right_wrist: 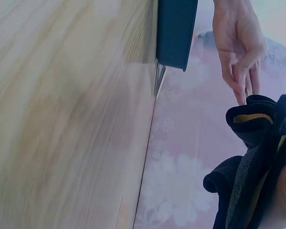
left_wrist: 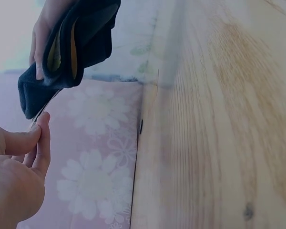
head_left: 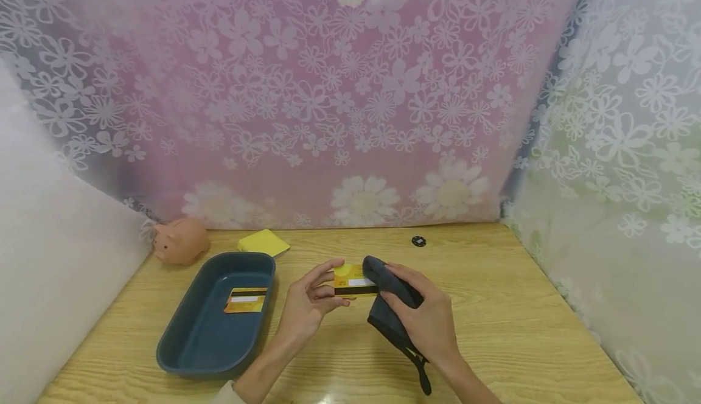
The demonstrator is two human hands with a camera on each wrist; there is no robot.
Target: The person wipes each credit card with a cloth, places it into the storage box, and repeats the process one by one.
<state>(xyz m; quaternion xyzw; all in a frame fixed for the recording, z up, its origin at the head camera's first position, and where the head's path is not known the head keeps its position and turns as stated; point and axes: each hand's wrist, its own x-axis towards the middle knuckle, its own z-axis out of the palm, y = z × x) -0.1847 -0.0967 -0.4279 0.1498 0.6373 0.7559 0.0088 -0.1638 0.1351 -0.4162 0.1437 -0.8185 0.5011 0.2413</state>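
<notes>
My left hand (head_left: 306,300) pinches the left end of a yellow card (head_left: 347,282) with a dark stripe and a white strip, holding it above the table. A folded dark cloth (head_left: 391,297) with a hanging loop is gripped in my right hand (head_left: 429,313). One fold of the cloth covers the card's right end. In the left wrist view the cloth (left_wrist: 81,43) shows yellowish layers between its folds, and the card is seen nearly edge-on at the fingertips. A similar yellow card (head_left: 246,300) lies in the dark blue tray (head_left: 164,352) on the left.
Behind the tray sit a pink piggy bank (head_left: 182,241) and a yellow notepad-like item (head_left: 264,243). A black round chip (head_left: 418,241) lies at the back of the wooden table (head_left: 509,331). Flower-patterned curtains (head_left: 350,118) hang behind and to the right.
</notes>
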